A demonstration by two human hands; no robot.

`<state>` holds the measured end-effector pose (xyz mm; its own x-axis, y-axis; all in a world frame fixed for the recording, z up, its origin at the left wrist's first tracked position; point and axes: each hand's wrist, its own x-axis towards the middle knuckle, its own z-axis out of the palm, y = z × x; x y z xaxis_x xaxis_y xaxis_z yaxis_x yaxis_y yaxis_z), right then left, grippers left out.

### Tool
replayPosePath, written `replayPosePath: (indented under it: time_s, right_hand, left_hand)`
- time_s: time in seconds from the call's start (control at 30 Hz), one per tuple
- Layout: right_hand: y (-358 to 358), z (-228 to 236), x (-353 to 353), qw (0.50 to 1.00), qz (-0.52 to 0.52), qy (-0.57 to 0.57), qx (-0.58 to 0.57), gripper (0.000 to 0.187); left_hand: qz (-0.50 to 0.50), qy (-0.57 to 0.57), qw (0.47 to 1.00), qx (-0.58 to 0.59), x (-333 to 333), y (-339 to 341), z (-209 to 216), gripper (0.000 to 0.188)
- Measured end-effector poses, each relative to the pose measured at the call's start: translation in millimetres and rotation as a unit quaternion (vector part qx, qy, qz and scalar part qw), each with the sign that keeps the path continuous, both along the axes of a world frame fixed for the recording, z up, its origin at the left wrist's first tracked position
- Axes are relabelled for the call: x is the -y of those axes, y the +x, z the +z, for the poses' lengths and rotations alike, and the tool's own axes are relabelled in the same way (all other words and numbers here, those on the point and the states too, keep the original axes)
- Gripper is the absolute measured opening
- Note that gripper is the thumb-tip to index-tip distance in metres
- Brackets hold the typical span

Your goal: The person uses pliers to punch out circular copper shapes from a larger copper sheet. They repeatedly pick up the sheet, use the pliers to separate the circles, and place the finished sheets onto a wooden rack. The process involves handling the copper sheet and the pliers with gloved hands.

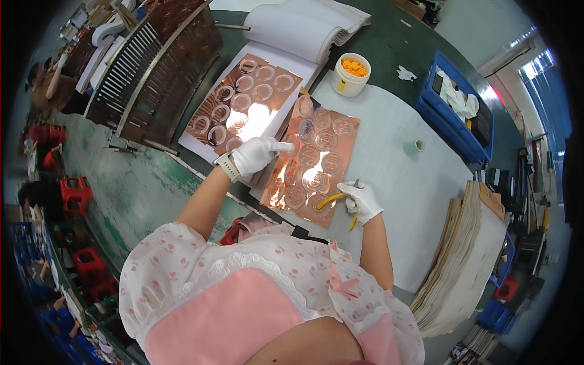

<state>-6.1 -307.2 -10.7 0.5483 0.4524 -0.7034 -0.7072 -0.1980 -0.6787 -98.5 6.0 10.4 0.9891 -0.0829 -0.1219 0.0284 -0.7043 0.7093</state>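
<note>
A copper-coloured sheet (349,144) with rows of round embossed patterns lies at a slant in front of me. My left hand (252,157), in a white glove, rests by its left edge with the index finger stretched onto it. My right hand (362,203), also gloved, is closed around yellow-handled pliers (330,201) at the sheet's lower right edge. The short metal jaws point up and away from the sheet. Left of it, a second copper sheet (242,90) with rings that look clear lies on white paper. Glare hides parts of both sheets.
A white tub (349,87) of orange discs stands beyond the sheets. At right are a small pale green cylinder (415,146), a blue crate (429,97) with white cloth, and a thick stack of sheets (465,237). A slatted metal rack (149,82) stands left.
</note>
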Motion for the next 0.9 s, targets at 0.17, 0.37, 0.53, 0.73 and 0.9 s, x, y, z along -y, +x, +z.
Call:
replayPosePath:
  time_s: [0.17,0.37,0.53,0.73,0.9]
  right_hand:
    - [12,4,5,1.000,0.010,0.002,0.030,0.018]
    - [39,15,31,0.993,0.008,0.120,-0.009,0.017]
    - [52,-15,83,0.910,-0.114,0.399,-0.020,0.028]
    - [41,-9,116,0.784,-0.285,0.549,-0.052,0.033]
    - [21,-30,133,0.817,-0.305,0.486,-0.055,0.034]
  left_hand:
    - [-0.037,0.164,0.984,0.050,14,4,24,0.036]
    - [-0.075,0.206,0.929,0.299,22,28,75,0.028]
    - [-0.083,0.159,0.897,0.403,26,49,139,0.020]
    - [-0.010,0.257,0.892,0.372,11,34,210,0.010]
    - [0.090,0.244,0.908,0.330,-26,17,230,0.010]
